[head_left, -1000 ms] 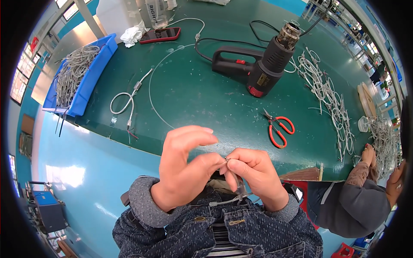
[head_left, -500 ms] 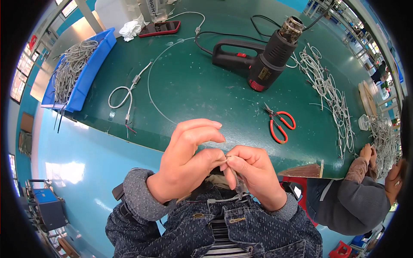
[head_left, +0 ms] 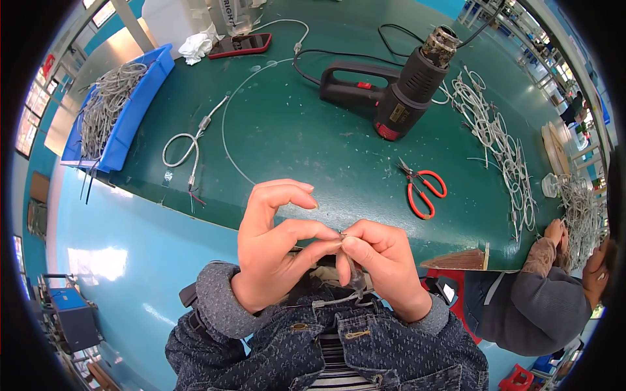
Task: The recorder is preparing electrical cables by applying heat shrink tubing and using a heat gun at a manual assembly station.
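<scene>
Over the table's front edge, my left hand (head_left: 274,251) pinches the tip of a grey cable (head_left: 356,281) between thumb and index finger, its other fingers raised and curved. My right hand (head_left: 386,264) is closed on the same cable just below that tip, thumb against fingers. From there the cable hangs down and bends left across my jacket. Both hands' fingertips meet at the tip, which is too small and covered to make out in detail. Beyond them lie cutting pliers with red handles (head_left: 427,193).
A black heat gun (head_left: 401,94) stands on the green table (head_left: 306,156). To its right is a pile of grey cables (head_left: 495,140). On the left lie a looped cable (head_left: 193,144) and a blue tray (head_left: 134,124) of cables. A co-worker (head_left: 535,306) sits at right.
My left hand has shifted slightly left, and its thumb and index finger have straightened toward the cable tip. My right hand keeps its hold, nearly still.
</scene>
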Demonstrator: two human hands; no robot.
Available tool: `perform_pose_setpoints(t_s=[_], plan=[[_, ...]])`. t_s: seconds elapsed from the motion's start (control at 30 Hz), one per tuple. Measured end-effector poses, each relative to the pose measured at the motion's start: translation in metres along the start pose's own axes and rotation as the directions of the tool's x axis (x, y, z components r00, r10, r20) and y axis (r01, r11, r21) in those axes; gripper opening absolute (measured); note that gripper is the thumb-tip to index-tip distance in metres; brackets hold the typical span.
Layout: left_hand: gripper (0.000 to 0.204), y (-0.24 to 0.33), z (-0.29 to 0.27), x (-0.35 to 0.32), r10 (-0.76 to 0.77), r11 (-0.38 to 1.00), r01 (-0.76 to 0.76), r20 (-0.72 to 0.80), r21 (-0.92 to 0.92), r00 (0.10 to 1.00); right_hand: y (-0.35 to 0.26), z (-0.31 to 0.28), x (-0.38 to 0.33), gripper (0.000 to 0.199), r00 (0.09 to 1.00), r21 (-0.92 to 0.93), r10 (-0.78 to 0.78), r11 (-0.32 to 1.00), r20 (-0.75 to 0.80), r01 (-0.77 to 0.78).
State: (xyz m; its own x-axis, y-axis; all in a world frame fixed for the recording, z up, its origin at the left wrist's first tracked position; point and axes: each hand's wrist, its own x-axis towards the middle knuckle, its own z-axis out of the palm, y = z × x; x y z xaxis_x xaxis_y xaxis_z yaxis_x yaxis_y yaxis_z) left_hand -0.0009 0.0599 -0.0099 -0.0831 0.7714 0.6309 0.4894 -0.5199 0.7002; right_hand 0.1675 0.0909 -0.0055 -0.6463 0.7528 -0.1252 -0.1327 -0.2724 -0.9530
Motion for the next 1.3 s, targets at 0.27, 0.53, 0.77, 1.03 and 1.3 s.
perform_pose_setpoints(t_s=[0.27, 0.53, 0.77, 1.03, 1.3], plan=[[0.018, 0.001, -0.015, -0.003, -0.004, 0.999, 0.003, 0.038, 0.041, 0.999, -0.003, 0.004, 0.0, 0.019, 0.996, -0.051, 0.069, 0.996, 0.048, -0.067], [0.014, 0.001, -0.026, 0.007, -0.021, 0.991, 0.062, 0.323, -0.116, 0.946, 0.004, -0.006, 0.001, 0.015, 0.978, 0.058, 0.136, 0.988, 0.157, -0.146], [0.015, 0.005, -0.028, 0.004, 0.003, 0.995, 0.02, 0.226, -0.1, 0.974, 0.004, -0.005, 0.004, 0.014, 0.97, 0.178, 0.154, 0.966, 0.187, -0.188], [0.016, 0.001, -0.024, 0.002, 0.084, 0.988, -0.049, 0.242, -0.148, 0.967, 0.005, -0.009, 0.003, 0.014, 0.962, 0.188, 0.172, 0.959, 0.211, -0.212], [0.016, 0.011, -0.015, -0.001, 0.094, 0.979, -0.053, 0.208, -0.195, 0.974, 0.013, -0.006, -0.011, 0.016, 0.955, 0.409, 0.168, 0.875, 0.245, -0.259]])
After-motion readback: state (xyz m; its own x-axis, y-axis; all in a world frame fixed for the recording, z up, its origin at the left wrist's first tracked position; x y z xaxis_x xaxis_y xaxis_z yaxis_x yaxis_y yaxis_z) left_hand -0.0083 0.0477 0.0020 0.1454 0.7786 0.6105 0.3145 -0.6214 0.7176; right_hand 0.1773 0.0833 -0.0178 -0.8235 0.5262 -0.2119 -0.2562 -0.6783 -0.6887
